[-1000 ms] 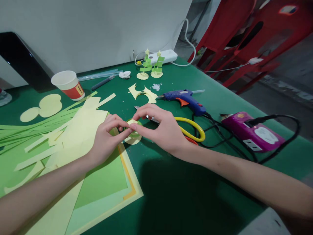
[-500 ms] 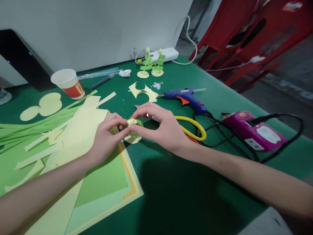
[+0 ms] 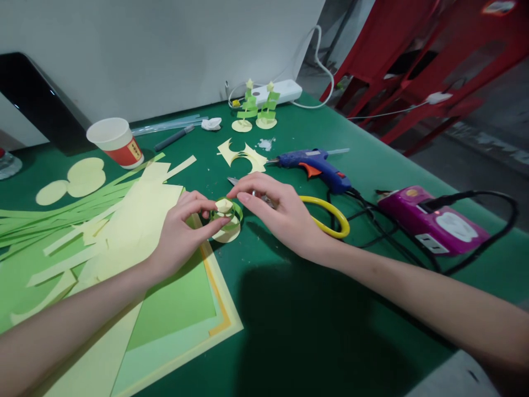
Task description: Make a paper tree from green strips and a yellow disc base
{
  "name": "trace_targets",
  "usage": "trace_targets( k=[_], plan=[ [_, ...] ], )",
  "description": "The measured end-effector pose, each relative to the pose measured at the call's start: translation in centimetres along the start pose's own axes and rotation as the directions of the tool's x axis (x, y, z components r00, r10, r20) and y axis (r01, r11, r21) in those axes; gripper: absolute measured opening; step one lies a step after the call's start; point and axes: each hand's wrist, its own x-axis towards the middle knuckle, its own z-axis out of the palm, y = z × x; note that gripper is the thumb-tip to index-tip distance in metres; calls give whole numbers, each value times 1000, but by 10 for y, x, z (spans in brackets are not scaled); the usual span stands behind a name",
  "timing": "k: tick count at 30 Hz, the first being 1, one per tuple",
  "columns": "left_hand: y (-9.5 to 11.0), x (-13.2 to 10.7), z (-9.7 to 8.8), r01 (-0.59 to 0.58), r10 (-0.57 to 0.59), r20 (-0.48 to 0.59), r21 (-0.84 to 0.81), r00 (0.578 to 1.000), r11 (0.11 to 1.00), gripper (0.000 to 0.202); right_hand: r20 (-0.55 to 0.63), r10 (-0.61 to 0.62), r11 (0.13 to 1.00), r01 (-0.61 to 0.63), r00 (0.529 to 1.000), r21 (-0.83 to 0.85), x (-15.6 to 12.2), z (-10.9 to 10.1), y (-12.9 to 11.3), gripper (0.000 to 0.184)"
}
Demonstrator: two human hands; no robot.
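My left hand [image 3: 182, 234] pinches a small paper piece [image 3: 226, 216], a green loop with a pale yellow top standing on a yellow paper disc. Its thumb and forefinger close on the loop's left side. My right hand [image 3: 281, 212] hovers just right of the piece with its fingers stretched out and apart, the fingertips close to the loop but holding nothing. Under that hand lie yellow-handled scissors [image 3: 326, 218] on the green table [image 3: 314, 331].
A blue glue gun [image 3: 316, 164] and a purple power unit [image 3: 430, 220] with black cables lie to the right. Yellow and green paper sheets [image 3: 165, 309], green strips [image 3: 49, 220], yellow discs [image 3: 82, 179], a paper cup [image 3: 115, 142] and two finished paper trees [image 3: 256, 110] surround the hands.
My right hand has let go of the paper piece and opened, drawing slightly to the right. My left hand keeps its pinch on the loop.
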Motion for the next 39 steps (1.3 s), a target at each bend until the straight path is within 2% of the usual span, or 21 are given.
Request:
trace_targets(
  k=[16, 33, 37, 39],
  plan=[
    [0, 0, 1, -16, 16, -5, -19, 1000, 1000, 9, 10, -100, 994, 100, 995, -45, -3, 4, 6, 5],
    [-1, 0, 1, -29, 29, -6, -36, 1000, 999, 10, 40, -92, 995, 94, 995, -38, -3, 2, 5, 5],
    [-1, 0, 0, -23, 23, -6, -34, 1000, 999, 9, 20, -84, 995, 85, 996, -43, -1, 3, 5, 9],
    [-1, 0, 0, -16, 16, -5, -36, 1000, 999, 10, -34, -84, 996, 83, 996, -29, 1, 1, 0, 8]
  ],
)
